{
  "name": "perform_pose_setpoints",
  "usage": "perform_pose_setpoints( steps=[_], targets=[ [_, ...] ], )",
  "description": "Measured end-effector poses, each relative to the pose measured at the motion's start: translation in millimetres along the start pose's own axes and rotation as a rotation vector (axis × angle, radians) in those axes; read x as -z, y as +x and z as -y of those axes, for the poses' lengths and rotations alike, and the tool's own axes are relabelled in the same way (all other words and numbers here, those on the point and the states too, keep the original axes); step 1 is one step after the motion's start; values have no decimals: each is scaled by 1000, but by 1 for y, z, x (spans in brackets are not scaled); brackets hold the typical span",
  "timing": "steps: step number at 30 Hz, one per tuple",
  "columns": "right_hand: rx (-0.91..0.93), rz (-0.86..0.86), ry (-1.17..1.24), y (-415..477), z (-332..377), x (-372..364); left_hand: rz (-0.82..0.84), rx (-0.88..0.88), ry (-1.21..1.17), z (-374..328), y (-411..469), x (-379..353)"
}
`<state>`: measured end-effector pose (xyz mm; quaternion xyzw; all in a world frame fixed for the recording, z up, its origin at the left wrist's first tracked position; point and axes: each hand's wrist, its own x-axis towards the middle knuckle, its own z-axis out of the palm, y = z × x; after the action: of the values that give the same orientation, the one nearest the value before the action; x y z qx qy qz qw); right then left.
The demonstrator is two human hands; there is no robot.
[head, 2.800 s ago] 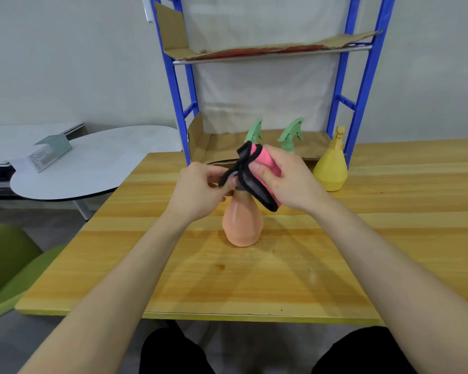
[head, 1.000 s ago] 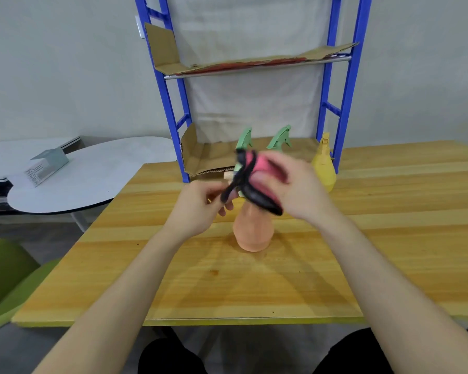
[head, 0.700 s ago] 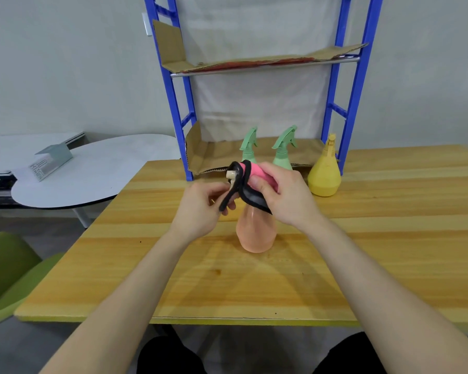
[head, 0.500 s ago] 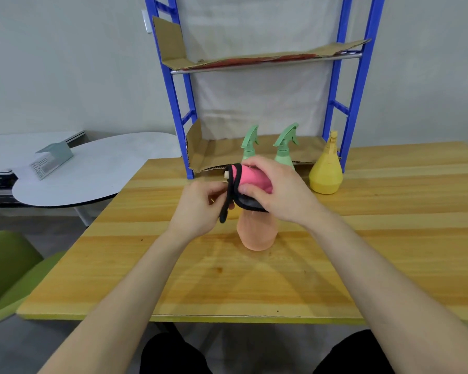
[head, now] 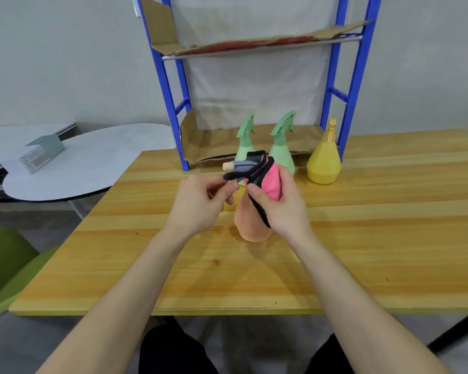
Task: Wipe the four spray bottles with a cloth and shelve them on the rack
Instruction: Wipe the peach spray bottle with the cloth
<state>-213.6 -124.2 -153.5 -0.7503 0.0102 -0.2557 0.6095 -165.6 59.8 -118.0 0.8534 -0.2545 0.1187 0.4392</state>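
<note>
Right hand [head: 283,205] grips pink black-edged cloth [head: 270,179] on orange pear-shaped spray bottle [head: 250,225], mid wooden tabletop [head: 389,238]. Left hand [head: 200,203] pinches at its nozzle, exact hold unclear.

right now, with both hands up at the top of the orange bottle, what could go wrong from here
1. The orange bottle stands on the table with only its top held by the right hand through the cloth; a hard rub could tip it.
2. The left hand pinches just the cloth's black edge, so it may slip free.
3. The green bottles and yellow bottle stand close behind; a wide elbow or wrist swing might knock them.
</note>
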Motion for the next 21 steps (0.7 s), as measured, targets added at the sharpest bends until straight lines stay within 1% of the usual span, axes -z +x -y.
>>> perform_pose_setpoints(
  steps=[2,4,5,7,9,10,11,12,14,16,17,19,21],
  targets=[
    [-71,-120,95,3,-1,3,-4,-16,24,0,0,2],
    [-89,-166,163,-2,-2,4,-17,-22,22,1,-1,3],
    [-83,-152,137,-6,-2,5,-22,-19,26,0,-2,3],
    [-80,-38,89,-17,-2,10,-36,-14,49,-2,-2,2],
    [-129,72,132,-27,-2,14,-52,-15,56,-4,-3,1],
    [-126,107,87,-29,-4,14,-56,-14,56,-5,-3,-1],
    [-68,129,-34,-31,-3,11,-57,-14,56,-6,-4,-1],
    [3,114,-172,-31,-3,5,-52,-15,59,-8,-4,-2],
    [99,-39,-354,-27,-4,-7,-28,-23,72,-12,-5,-4],
    [111,-232,-333,-24,-3,-18,-28,-27,79,-16,-6,-7],
    [112,-285,-297,-23,-4,-20,-41,-22,77,-16,-6,-7],
    [97,-325,-260,-20,-6,-15,-58,-10,70,-15,-5,-6],
    [44,-358,-207,-15,-10,-6,-57,-6,70,-13,-4,-6]
  ],
)
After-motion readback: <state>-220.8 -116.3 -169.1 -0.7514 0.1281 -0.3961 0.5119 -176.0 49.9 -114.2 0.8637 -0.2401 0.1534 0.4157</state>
